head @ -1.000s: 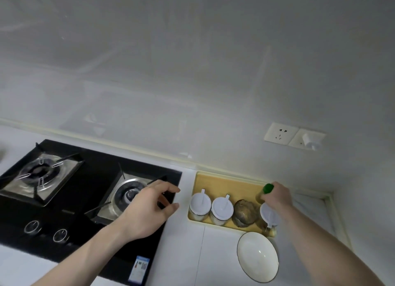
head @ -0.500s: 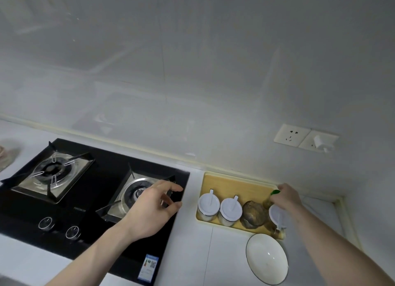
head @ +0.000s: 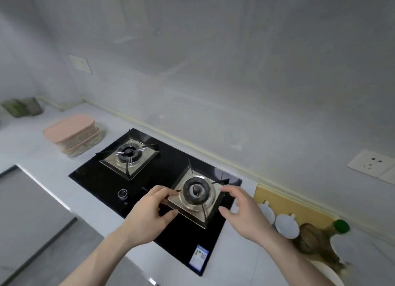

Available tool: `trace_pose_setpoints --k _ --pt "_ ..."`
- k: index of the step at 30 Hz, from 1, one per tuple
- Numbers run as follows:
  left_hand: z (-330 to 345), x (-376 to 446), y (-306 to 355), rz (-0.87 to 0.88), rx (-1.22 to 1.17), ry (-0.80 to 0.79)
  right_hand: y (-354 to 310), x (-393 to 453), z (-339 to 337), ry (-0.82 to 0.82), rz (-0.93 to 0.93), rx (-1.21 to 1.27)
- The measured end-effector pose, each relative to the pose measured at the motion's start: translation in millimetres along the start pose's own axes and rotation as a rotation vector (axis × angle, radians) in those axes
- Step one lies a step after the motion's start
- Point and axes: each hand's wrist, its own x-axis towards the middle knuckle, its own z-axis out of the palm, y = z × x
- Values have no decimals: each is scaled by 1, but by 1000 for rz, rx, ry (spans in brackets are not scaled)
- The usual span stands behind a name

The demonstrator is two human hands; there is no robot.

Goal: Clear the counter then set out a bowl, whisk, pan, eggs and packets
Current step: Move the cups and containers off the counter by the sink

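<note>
Looks like the clearing stage is what's in hand, with nothing actually gripped right now. The left hand (head: 147, 218) and right hand (head: 245, 215) are held on either side of the near burner (head: 195, 197) of the black hob (head: 119, 178), fingers loosely curled and spread, thumbs out; the left fingertips (head: 168, 192) are right at the burner's edge, though whether contact is made can't be told. Of the task's things, only a white bowl (head: 329, 274) can be spotted, well off past the right wrist, cut by the frame's bottom edge. No whisk, pan, eggs or packets can be made out. Next, probably something gets picked off the counter, so a reach away from the burner would be needed. Just beyond the right fingers a yellow tray (head: 284, 202) is seen with white lidded jars (head: 286, 225), a brown lump and a green-capped bottle (head: 341, 225), all motion-blurred. Far past the left fingers a pink lidded box (head: 70, 127) sits; its contents are hidden.
</note>
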Motion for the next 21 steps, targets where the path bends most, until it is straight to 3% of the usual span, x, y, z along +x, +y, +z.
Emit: trace_pose_setpoints --k 9,21 --pt "-103 -86 -92 -190 31 242 -144 37 118 -222 -262 -1" --pt "-246 -202 -215 -355 100 454 -303 62 273 -380 -405 70"
